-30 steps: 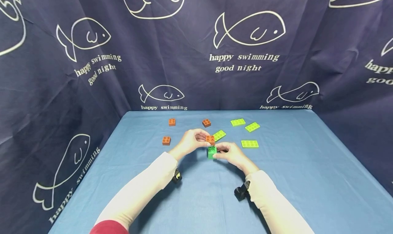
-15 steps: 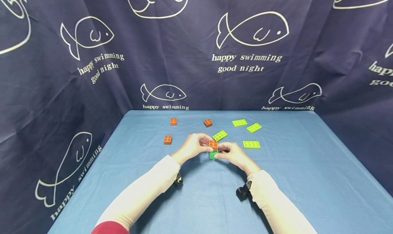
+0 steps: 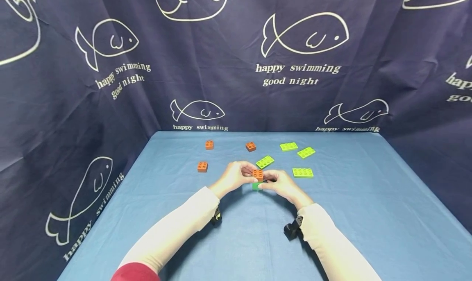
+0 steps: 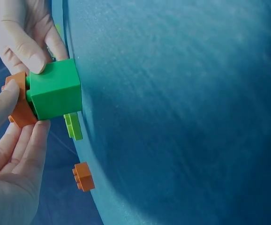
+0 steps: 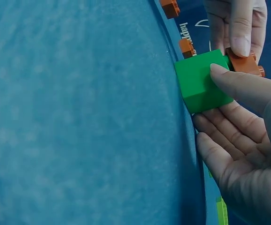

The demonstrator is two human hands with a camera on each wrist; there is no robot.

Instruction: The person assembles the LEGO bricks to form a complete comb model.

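My left hand (image 3: 233,177) pinches an orange 2x2 toy brick (image 3: 257,175) between thumb and fingers. Right below it, a green brick (image 3: 255,186) is pinched by my right hand (image 3: 283,186). In the left wrist view the orange brick (image 4: 24,112) meets the studded face of the green brick (image 4: 56,89). It sits slightly tilted there, with green studs still showing in the gap. From the right wrist, the thumb lies across the green brick (image 5: 199,82), and fingers support it beneath. Both bricks are held above the blue-covered table.
Three loose orange bricks lie on the table (image 3: 236,240), one of them at the left (image 3: 202,167). Several lime 2x4 flat bricks lie behind and right of the hands, the nearest lime brick (image 3: 265,162) just beyond the fingers. A dark fish-print curtain (image 3: 236,88) surrounds the table.
My left hand has brought the orange brick down and slightly right onto the green brick, covering its studs in the head view. The right hand has stayed nearly in place.
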